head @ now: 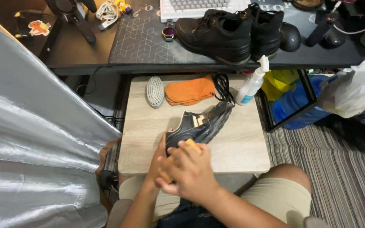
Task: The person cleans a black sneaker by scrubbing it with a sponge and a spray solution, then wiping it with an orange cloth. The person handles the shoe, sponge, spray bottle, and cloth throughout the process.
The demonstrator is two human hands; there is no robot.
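The right hand point(191, 169) is closed around a light wooden brush handle point(189, 146), whose pale tip shows above the knuckles and meets the toe of a dark leather shoe with tan side stripes point(199, 124). The left hand point(160, 156) lies partly under the right, fingers curved against the near end of the shoe, steadying it. The shoe rests on its side on a small pale wood-grain table point(237, 147), toe toward the person and heel pointing away to the right, directly beyond both hands.

Farther back on the table lie an oval brush with pale bristles point(154, 91), a folded orange cloth point(189, 90) just beside it, a coil of black laces point(222, 86) and a white spray bottle point(252, 83) leaning at the right edge. Behind, on a dark desk point(85, 55), stands a pair of black shoes point(233, 29) near a light keyboard point(199, 6).
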